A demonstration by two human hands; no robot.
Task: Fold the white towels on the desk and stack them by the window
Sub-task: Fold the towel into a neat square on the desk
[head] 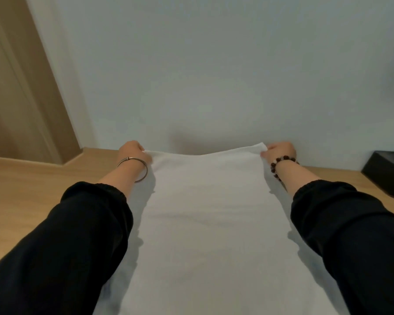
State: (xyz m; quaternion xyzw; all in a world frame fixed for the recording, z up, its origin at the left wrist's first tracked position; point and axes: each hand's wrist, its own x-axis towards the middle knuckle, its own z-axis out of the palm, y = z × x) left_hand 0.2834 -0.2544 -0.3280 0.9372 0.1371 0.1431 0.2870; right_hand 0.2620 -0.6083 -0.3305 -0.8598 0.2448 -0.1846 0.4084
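A white towel lies spread lengthwise on the wooden desk, running from the near edge of the view away toward the wall. Two arms in black sleeves reach out along its long sides. A metal bangle circles the left wrist and a string of dark beads circles the right. At the far end, the left hand pinches the towel's far left corner with curled fingers, and the right hand pinches the far right corner likewise, holding the edge slightly raised just before the wall. A black box sits on the desk at the right.
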